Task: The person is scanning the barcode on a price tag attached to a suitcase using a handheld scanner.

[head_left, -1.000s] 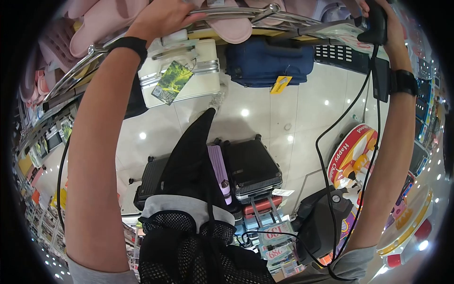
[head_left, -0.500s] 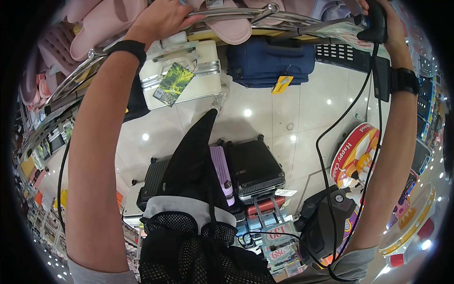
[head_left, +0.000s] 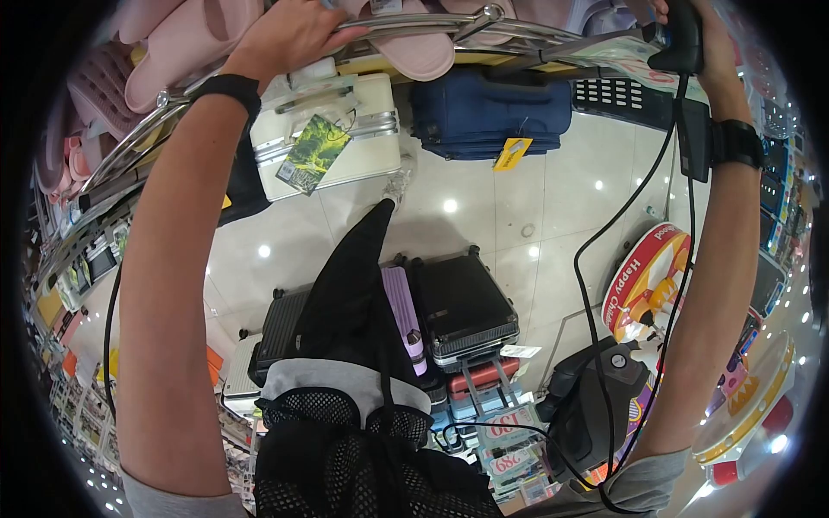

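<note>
My left hand (head_left: pixel 289 34) is at the top, closed over the curved metal rail (head_left: pixel 423 19) of a rack, its thumb lying along the bar. Part of its fingers is out of sight. Pale pink slippers (head_left: pixel 186 52) hang and lie around that rail. At the upper right, my right hand (head_left: pixel 715 60) is wrapped round a black handheld device (head_left: pixel 681 39) with a black cable (head_left: pixel 580 259) running down from it. Most of its fingers are hidden behind the device.
Below the rail stand a cream suitcase (head_left: pixel 326 142) with a green tag and a navy suitcase (head_left: pixel 492 112) with a yellow tag. Black (head_left: pixel 462 306) and purple (head_left: pixel 401 315) suitcases stand nearer me. A "Happy Childhood" ride (head_left: pixel 635 276) is at the right, on a tiled floor (head_left: pixel 509 207).
The view has shifted very slightly, so everything sits a little further left. Both hands keep their places and hold.
</note>
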A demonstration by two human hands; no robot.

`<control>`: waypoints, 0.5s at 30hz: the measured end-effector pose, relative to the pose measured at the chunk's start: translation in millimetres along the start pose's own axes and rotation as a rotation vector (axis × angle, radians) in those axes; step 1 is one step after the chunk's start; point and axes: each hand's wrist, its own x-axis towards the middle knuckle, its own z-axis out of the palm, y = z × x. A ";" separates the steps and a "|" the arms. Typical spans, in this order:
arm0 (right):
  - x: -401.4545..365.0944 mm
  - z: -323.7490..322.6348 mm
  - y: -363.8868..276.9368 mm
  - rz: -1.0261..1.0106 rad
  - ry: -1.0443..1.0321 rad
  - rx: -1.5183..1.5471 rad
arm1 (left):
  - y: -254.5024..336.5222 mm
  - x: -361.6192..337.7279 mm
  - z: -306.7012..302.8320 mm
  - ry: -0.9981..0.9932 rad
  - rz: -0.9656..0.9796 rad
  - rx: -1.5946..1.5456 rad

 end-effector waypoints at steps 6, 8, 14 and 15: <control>0.2 0.0 -1.8 0.026 -0.004 -0.009 | -0.6 -0.5 1.6 0.003 0.001 0.009; -0.5 1.2 -2.2 0.021 0.005 -0.027 | -2.1 -1.2 2.3 -0.003 0.001 0.014; -3.2 1.9 -4.1 0.016 0.046 -0.067 | -0.7 -0.4 2.5 0.010 0.006 0.013; -2.7 1.9 -3.6 0.009 0.032 -0.055 | -0.7 -0.5 2.3 0.008 0.008 0.020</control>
